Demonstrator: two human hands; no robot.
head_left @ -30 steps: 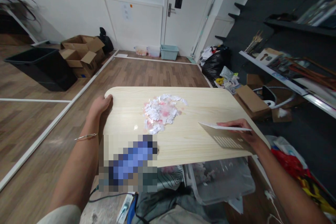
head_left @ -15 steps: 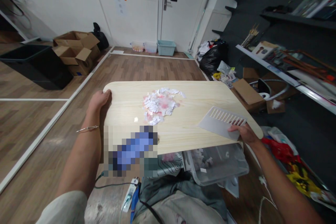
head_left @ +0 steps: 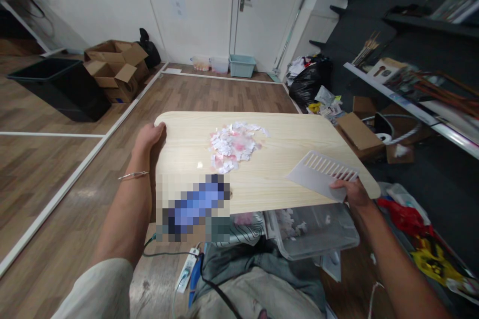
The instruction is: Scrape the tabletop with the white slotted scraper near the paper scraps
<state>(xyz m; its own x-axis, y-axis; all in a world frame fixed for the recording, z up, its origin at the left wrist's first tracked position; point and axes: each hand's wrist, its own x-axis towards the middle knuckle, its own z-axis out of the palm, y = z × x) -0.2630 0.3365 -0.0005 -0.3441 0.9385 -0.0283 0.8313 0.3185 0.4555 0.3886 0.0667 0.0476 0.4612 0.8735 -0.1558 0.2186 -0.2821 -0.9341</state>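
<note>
A pale wooden tabletop lies before me, with a heap of torn white and pink paper scraps left of its middle. My left hand is closed round the tabletop's far left edge, its fingers mostly hidden. At the near right edge, my right hand is closed on a white slotted plastic scraper, thumb on top; its other fingers are hidden under the scraper and the table edge. The scraper lies slanted over the tabletop, apart from the scraps. A blurred-out phone-like object is at the near left.
Below the near edge, a clear plastic bin holds paper scraps, beside a patterned bag. A power strip with cables is on the floor. Leftward stand a black bin and cardboard boxes; shelves line the right.
The whole view has shifted slightly, so everything appears a little further right and higher. Both hands keep their holds, and the scraps and scraper stay in place on the tabletop.
</note>
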